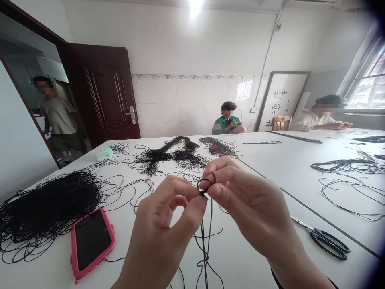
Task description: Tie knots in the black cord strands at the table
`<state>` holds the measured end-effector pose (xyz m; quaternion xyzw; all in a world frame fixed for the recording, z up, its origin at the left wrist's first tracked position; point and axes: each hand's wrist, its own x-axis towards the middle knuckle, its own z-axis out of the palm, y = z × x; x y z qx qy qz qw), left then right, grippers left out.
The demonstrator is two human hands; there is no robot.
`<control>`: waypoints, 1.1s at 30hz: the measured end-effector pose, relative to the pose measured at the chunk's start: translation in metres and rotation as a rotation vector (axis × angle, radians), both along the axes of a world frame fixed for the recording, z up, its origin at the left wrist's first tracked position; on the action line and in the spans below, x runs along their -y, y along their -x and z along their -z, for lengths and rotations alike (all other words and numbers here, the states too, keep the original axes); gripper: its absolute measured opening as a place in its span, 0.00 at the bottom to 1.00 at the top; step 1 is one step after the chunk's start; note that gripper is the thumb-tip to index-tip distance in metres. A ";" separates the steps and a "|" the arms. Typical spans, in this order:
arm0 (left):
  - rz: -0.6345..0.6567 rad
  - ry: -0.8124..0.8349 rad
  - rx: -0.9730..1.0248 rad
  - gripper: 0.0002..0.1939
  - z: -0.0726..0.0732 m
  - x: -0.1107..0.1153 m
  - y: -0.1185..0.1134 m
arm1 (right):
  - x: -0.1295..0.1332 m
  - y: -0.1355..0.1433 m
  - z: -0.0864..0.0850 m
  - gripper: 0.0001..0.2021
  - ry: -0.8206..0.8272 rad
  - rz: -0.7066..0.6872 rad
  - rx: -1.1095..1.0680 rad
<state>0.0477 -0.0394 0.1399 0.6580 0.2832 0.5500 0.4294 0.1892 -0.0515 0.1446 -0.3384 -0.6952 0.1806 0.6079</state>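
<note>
My left hand [168, 228] pinches a small knot in a black cord [209, 216] between thumb and forefinger. Beside it, touching or nearly touching, my right hand [249, 204] pinches the same cord with thumb and fingertips. A small loop of cord curves up over the right fingertips. Several loose strands hang from the knot down toward the table's near edge, some crossing each other. The exact weave of the knot is too small to make out.
On the white table [129, 233] lie a large heap of black cord [57, 204], a pink-cased phone [93, 239], black-handled scissors [327, 243], more cord bundles [171, 154] and a pale green item [104, 153]. Two people sit beyond; another stands in the doorway.
</note>
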 end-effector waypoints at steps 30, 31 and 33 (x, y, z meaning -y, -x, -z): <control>-0.372 -0.515 -0.001 0.08 0.011 0.003 0.001 | 0.012 -0.005 -0.001 0.03 -0.003 0.117 0.198; -0.366 -0.555 -0.010 0.08 0.012 0.002 0.001 | 0.012 -0.004 -0.001 0.04 -0.007 0.120 0.178; -0.358 -0.593 -0.022 0.09 0.013 0.002 0.001 | 0.012 -0.003 0.000 0.06 -0.004 0.121 0.156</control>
